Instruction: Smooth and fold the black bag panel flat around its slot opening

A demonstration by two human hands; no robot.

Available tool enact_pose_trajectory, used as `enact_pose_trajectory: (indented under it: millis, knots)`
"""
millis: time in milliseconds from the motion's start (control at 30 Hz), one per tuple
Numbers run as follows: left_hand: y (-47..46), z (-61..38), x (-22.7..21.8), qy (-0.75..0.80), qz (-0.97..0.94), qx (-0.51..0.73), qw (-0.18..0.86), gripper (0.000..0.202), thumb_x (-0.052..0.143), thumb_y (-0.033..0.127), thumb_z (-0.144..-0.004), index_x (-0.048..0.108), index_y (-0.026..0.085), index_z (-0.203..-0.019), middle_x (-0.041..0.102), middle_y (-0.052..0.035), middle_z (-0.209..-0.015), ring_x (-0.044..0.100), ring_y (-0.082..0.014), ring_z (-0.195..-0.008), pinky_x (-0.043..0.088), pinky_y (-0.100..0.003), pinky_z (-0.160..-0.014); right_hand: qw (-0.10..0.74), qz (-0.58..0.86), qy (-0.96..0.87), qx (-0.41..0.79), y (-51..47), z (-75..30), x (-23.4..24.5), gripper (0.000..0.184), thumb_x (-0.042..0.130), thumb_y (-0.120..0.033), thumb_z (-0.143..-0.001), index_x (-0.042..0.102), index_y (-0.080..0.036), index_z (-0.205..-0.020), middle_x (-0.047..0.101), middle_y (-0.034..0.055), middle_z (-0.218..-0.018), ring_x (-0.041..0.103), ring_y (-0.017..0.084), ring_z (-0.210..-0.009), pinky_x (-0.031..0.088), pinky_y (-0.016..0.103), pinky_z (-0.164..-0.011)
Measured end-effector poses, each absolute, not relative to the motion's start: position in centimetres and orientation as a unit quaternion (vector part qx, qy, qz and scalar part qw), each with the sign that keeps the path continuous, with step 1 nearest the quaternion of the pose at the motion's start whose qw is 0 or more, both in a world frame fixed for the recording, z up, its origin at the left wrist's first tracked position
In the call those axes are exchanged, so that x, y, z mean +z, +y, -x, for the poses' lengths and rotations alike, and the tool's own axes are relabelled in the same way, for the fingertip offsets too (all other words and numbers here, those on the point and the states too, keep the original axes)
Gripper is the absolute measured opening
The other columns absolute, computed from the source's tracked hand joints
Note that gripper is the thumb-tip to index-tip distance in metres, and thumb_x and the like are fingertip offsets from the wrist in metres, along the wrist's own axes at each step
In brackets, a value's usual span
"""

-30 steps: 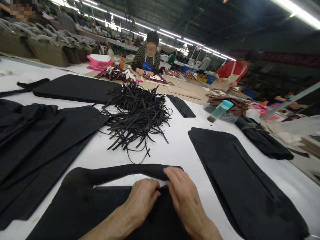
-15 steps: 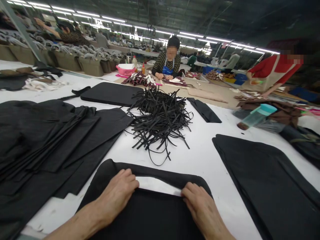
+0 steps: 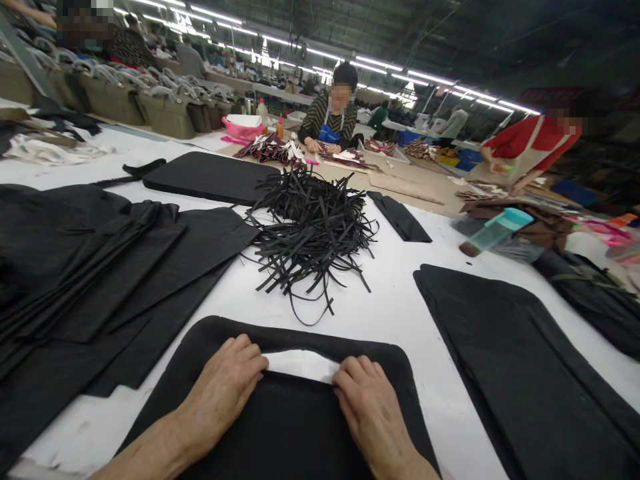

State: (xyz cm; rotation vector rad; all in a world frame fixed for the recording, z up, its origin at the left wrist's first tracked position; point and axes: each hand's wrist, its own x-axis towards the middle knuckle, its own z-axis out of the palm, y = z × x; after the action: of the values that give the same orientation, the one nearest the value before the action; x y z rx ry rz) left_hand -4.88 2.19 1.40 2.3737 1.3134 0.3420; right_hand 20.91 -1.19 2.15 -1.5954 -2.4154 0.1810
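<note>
Head view: left grip (image 3: pixel 225 380) and right grip (image 3: pixel 369 392), at either end of a white slit (image 3: pixel 303 365), are each clamped on a black cloth piece (image 3: pixel 297 427) lying on the bench (image 3: pixel 385 293), a heap of black strips (image 3: pixel 315 230) beyond it

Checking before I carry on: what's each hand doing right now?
Left hand: curled on the black piece; grip cannot be told.
Right hand: curled on the same piece; grip cannot be told.

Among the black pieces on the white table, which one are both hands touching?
The black piece at bottom centre, under the left hand and right hand; a white strip shows between them. Neither touches the others.
</note>
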Motion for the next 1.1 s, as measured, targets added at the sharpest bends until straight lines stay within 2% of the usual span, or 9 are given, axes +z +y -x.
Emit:
enact_pose_trajectory:
  millis: [133, 367, 600, 833, 1100]
  knots:
    - [2.2, 3.4, 0.5, 0.46, -0.856, 0.153, 0.177, 0.022, 0.039, 0.009, -0.088, 0.058, 0.02, -0.086, 0.055, -0.0025, -0.082, 0.043, -0.0202, -0.08, 0.033, -0.035, -0.071, 0.143, 0.554, -0.815, 0.096, -0.9, -18.4, 1.5, 0.016, 0.054, -0.005, -0.081, 0.056, -0.022, -0.08, 0.056, 0.0001, -0.081, 0.047, 0.019, -0.075, 0.034, 0.033, -0.067]
    - [2.4, 2.7, -0.4, 0.441, -0.857, 0.181, 0.195, 0.029, 0.031, 0.007, -0.09, 0.057, 0.019, -0.085, 0.051, -0.0029, -0.081, 0.043, -0.0184, -0.077, 0.036, -0.031, -0.069, 0.186, 0.547, -0.806, 0.128, -0.1, -16.8, 0.4, 0.02, 0.047, -0.004, -0.085, 0.058, -0.021, -0.087, 0.054, 0.0013, -0.08, 0.049, 0.018, -0.073, 0.037, 0.03, -0.068]
    - [2.6, 2.8, -0.9, 0.408, -0.866, 0.208, 0.201, 0.031, 0.028, 0.011, -0.093, 0.056, 0.017, -0.082, 0.05, -0.0034, -0.081, 0.044, -0.0175, -0.077, 0.038, -0.029, -0.067, 0.23, 0.516, -0.821, 0.081, -0.1, -17.0, -0.6, 0.02, 0.044, -0.007, -0.089, 0.06, -0.019, -0.087, 0.052, 0.0029, -0.079, 0.045, 0.018, -0.073, 0.037, 0.029, -0.064]
    - [2.7, 3.5, -0.6, 0.335, -0.909, 0.194, 0.152, 0.025, 0.034, 0.004, -0.089, 0.054, 0.015, -0.098, 0.052, -0.005, -0.089, 0.043, -0.0191, -0.079, 0.04, -0.03, -0.069, 0.183, 0.47, -0.862, 0.044, -0.1, -17.6, -0.8, 0.015, 0.048, -0.012, -0.089, 0.059, -0.017, -0.098, 0.054, 0.0041, -0.084, 0.045, 0.019, -0.075, 0.038, 0.031, -0.065]
    - [2.8, 4.1, 0.4, 0.316, -0.934, 0.066, 0.152, 0.03, 0.046, 0.002, -0.085, 0.049, 0.015, -0.112, 0.052, -0.0054, -0.101, 0.044, -0.0206, -0.088, 0.043, -0.033, -0.079, 0.159, 0.429, -0.888, 0.053, -0.2, -18.0, -0.6, 0.023, 0.04, -0.012, -0.092, 0.055, -0.011, -0.11, 0.055, 0.0073, -0.088, 0.045, 0.021, -0.077, 0.039, 0.034, -0.067]
